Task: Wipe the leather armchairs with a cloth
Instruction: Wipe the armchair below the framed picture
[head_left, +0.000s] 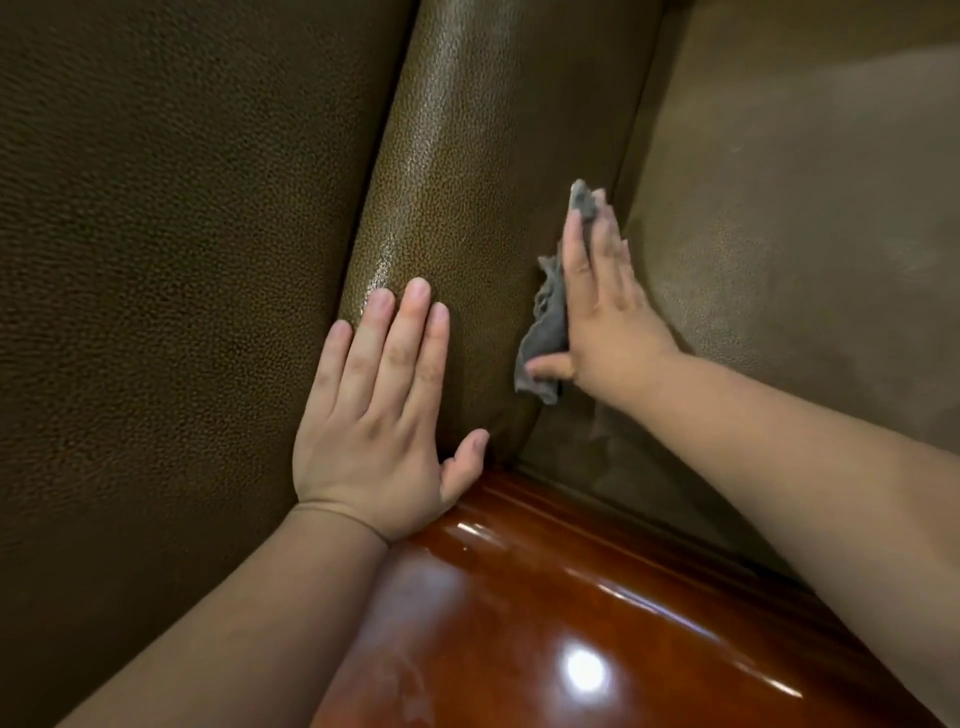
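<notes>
Head view: our right hand, fingers straight, presses grey cloth flat on side of leather armrest roll; left hand, fingers flat, holding nothing, braces roll; we judge even pressure, long overlapping strokes best.

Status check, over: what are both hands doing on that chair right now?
Left hand flat on leather armrest, fingers straight. Right hand pressing grey cloth against armrest's side. Nothing in the way.

The flat left hand rests on the brown pebbled-leather armchair bolster; the right hand presses a crumpled grey cloth against its side, above a glossy reddish wooden rail.
</notes>
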